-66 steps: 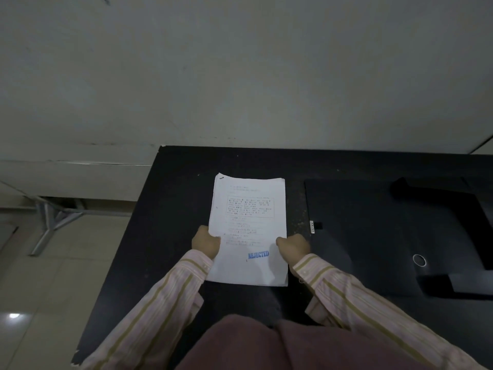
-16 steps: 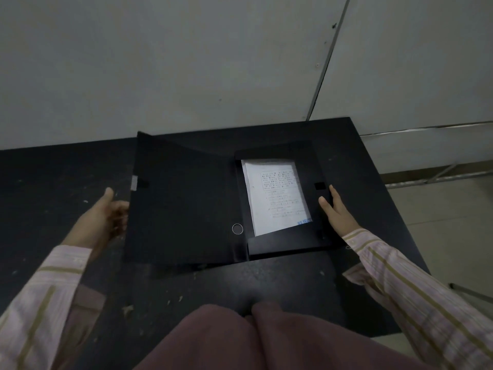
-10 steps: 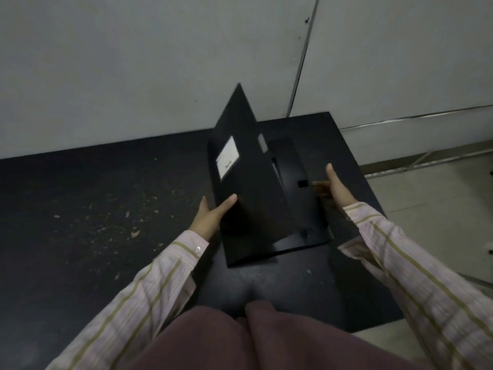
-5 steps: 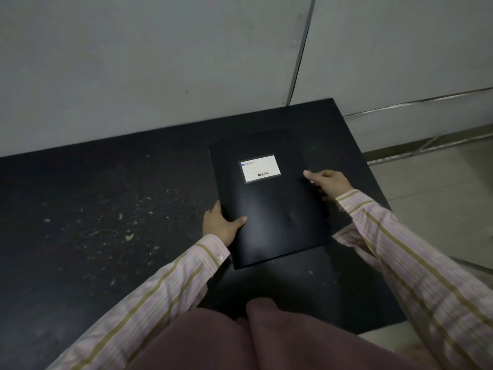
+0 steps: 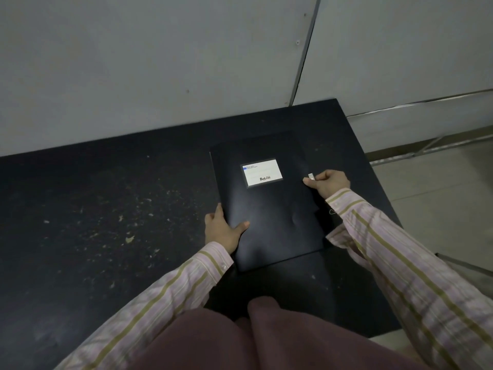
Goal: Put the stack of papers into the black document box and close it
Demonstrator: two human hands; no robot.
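The black document box (image 5: 269, 206) lies flat on the black table (image 5: 112, 209) with its cover down and a white label (image 5: 262, 173) facing up. The papers are inside and hidden. My left hand (image 5: 222, 231) grips the box's left edge near the front, thumb on top of the cover. My right hand (image 5: 327, 182) is at the box's right edge, fingers pinched on a small light-coloured clasp tab (image 5: 311, 177).
The table's right edge (image 5: 373, 166) runs close beside the box, with tiled floor beyond it. A grey wall (image 5: 160, 62) stands right behind the table. Pale specks and scuffs mark the tabletop to the left.
The cover swung from upright down onto the box, hiding the papers. My left hand now holds the left edge, and my right hand has taken hold of the clasp tab.
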